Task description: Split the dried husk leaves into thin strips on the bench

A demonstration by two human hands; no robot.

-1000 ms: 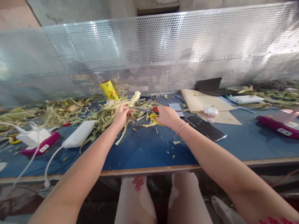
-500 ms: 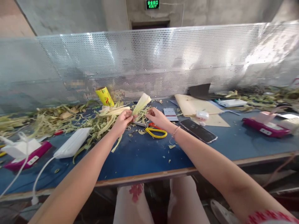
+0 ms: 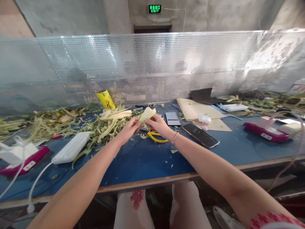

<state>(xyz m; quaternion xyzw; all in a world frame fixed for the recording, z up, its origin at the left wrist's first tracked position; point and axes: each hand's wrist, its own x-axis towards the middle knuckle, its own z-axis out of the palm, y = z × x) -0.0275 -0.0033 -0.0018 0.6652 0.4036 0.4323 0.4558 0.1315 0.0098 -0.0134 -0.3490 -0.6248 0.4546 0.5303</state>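
A pale green corn husk (image 3: 147, 114) is held between my two hands above the blue table. My left hand (image 3: 130, 128) has its fingers pinched on the husk's lower left end. At the right side, my right hand (image 3: 159, 123) grips the husk with thumb and fingers. Just below my hands lie scissors with yellow handles (image 3: 157, 138), their blades partly hidden. A heap of shredded husk strips (image 3: 105, 128) spreads on the table to the left of my left hand.
A yellow tube (image 3: 106, 100) leans near the perforated metal screen (image 3: 152, 57). To the right lie a phone (image 3: 200, 135), brown paper (image 3: 195, 108) and a white earphone case (image 3: 204, 119). A white power strip (image 3: 71, 148) and purple boxes (image 3: 267, 132) are on the table (image 3: 143, 165).
My right hand has moved onto the corn husk, which it was apart from before. The husk has tipped lower and to the right. My left hand keeps its hold.
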